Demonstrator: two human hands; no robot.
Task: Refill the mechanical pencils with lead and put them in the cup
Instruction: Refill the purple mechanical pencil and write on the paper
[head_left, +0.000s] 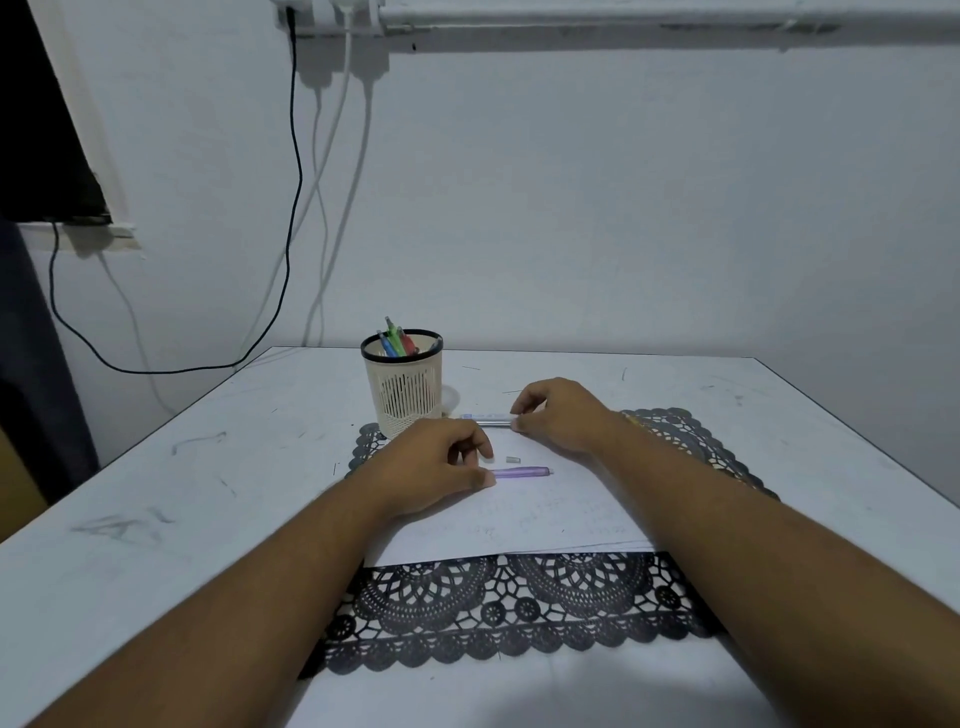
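A purple mechanical pencil (522, 472) lies on a white sheet of paper (545, 514). My left hand (436, 467) grips its left end between thumb and fingers. A small clear cap (512, 459) lies just above the pencil. My right hand (558, 415) pinches the right end of a slim white lead tube (485, 417) lying behind the cap. A cream mesh cup (402, 387) with a black rim stands at the back left and holds several coloured pencils (396, 340).
The paper rests on a black lace mat (509, 613) on a white table (182, 493). Cables (296, 208) hang down the wall behind the table's back left corner. The table's right edge runs close to the mat.
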